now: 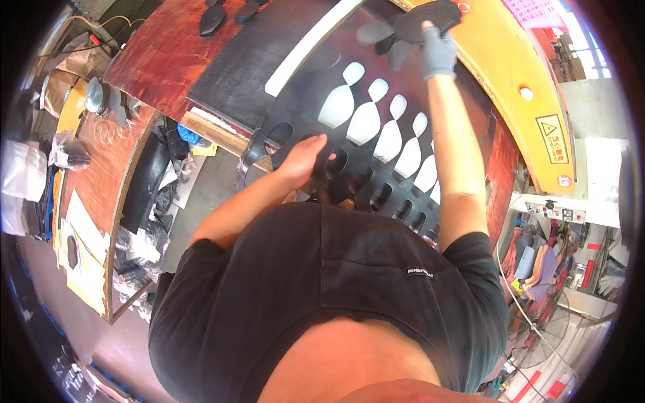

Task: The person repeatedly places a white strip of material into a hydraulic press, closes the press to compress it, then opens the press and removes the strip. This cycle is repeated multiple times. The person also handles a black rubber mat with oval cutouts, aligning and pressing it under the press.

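Note:
My left hand (304,161), bare, grips the near left edge of a black sheet (351,153) full of cut-out holes. A fingertip shows through one of its holes. Pale shoe-sole shapes (338,106) show in a row across the sheet, and dark sole-shaped holes line the edge by my body. At the far right, my right hand (440,55) wears a grey glove and is closed on several black sole-shaped pieces (422,25). Those pieces are held above the table and partly blurred, so I cannot tell how many there are.
A yellow machine beam (537,127) with a warning label runs along the right. Left of the sheet lie a white strip (309,47) and a reddish board (158,57) bearing dark sole pieces (213,20). A wooden side table (101,151) with papers and plastic bags stands further left.

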Tool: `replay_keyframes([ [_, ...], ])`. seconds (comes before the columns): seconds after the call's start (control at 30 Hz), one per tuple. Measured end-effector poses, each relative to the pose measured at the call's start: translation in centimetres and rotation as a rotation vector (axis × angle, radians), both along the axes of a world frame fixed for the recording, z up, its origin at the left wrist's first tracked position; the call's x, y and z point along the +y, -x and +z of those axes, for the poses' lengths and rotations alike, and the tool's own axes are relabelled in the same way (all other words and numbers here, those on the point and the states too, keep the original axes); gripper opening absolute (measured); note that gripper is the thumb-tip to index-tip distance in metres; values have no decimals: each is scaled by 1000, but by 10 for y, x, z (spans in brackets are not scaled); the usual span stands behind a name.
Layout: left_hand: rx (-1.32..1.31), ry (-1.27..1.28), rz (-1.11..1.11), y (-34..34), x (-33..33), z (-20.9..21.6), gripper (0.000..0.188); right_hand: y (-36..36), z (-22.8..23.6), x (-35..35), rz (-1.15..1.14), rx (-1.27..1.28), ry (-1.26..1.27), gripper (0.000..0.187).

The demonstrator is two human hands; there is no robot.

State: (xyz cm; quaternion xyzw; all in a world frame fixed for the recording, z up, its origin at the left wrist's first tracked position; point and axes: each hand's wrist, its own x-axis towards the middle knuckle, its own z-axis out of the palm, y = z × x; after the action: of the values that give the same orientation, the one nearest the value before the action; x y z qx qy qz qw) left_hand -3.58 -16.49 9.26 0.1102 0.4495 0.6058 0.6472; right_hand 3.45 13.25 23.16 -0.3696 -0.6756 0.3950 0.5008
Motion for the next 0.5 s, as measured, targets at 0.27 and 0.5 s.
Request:
replay_keyframes([
  [0.27, 789, -112, 222, 71, -34, 36, 58, 30, -41, -80, 105, -352, -467, 32],
  [0.5, 337, 119, -276, 135, 13, 0, 40, 25, -132, -147, 462, -579, -670, 55],
])
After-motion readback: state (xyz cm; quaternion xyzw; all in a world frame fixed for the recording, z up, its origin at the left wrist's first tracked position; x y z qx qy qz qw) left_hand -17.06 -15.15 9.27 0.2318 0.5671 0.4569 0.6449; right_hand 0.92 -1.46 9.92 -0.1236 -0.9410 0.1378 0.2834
